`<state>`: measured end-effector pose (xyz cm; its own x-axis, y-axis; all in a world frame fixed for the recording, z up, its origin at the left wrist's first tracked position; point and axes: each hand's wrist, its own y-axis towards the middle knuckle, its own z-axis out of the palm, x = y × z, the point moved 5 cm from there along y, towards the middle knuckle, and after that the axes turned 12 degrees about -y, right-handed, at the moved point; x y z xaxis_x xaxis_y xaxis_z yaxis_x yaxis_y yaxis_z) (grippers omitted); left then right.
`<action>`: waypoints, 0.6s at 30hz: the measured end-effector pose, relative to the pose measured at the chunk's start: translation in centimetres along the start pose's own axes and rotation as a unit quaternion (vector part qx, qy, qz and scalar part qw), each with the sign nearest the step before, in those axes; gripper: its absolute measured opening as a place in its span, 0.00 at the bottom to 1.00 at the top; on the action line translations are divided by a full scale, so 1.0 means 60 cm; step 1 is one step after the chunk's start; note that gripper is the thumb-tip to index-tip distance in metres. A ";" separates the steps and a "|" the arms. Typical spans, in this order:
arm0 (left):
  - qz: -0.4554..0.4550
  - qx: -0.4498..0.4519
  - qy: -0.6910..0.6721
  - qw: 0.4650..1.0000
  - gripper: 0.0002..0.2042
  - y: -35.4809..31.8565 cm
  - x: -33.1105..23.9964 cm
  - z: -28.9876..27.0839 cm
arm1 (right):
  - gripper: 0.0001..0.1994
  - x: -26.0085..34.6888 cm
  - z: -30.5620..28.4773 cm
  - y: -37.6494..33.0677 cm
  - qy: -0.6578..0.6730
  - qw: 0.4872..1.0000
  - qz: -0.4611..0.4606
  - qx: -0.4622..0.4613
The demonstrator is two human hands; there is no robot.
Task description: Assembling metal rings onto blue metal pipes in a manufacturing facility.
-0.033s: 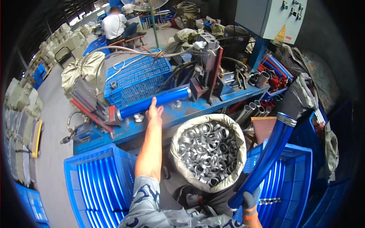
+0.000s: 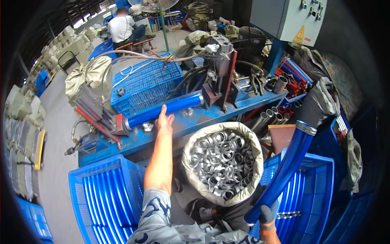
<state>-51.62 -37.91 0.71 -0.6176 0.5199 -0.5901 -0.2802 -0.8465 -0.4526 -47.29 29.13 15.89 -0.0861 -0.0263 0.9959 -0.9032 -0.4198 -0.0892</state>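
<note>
A shiny blue metal tube [image 2: 170, 105] with a silver ring at its right end lies between the two end fixtures of a bench machine. My bare left hand [image 2: 164, 118] reaches up to its near side, fingers stretched out and touching the tube near its middle. On the right, my right hand [image 2: 266, 215], in a grey glove with an orange cuff, is closed around the lower part of a second blue tube [image 2: 284, 171]. This tube is tilted, its silver-ringed end up. Part of the right hand's grip is hidden behind the tube.
A cloth sack [image 2: 187, 162] of silver metal rings [image 2: 223, 158] stands between my arms. Blue crates of tubes flank me, one at left [image 2: 75, 191] and one at right [image 2: 325, 191]. Stacked blue crates [image 2: 142, 87] stand behind the blue bench [image 2: 252, 106]. A control box [image 2: 284, 20] hangs upper right; a person [image 2: 122, 28] sits far off.
</note>
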 end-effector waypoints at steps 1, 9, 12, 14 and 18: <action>-0.005 -0.001 0.006 1.000 0.43 0.006 0.007 0.000 | 0.53 -0.003 -0.003 0.002 0.010 1.000 0.003 -0.010; 0.007 0.031 0.003 0.999 0.44 0.005 -0.002 -0.017 | 0.51 -0.032 0.031 0.041 0.002 1.000 0.002 0.030; 0.061 0.024 0.010 0.998 0.37 -0.028 -0.041 -0.061 | 0.52 -0.033 0.042 0.036 0.036 0.999 0.000 0.041; 0.041 0.045 0.033 0.998 0.34 -0.098 -0.007 -0.081 | 0.52 -0.038 0.016 0.027 0.032 0.999 -0.010 0.025; 0.022 0.082 0.068 0.994 0.13 -0.219 0.059 -0.140 | 0.43 -0.056 -0.118 -0.026 0.015 0.998 0.031 -0.062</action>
<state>-43.93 -23.99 -1.02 -0.5305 0.4833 -0.6964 -0.3776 -0.8703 -0.3163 -48.58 36.26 12.62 -0.1544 -0.0216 0.9878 -0.9403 -0.3036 -0.1536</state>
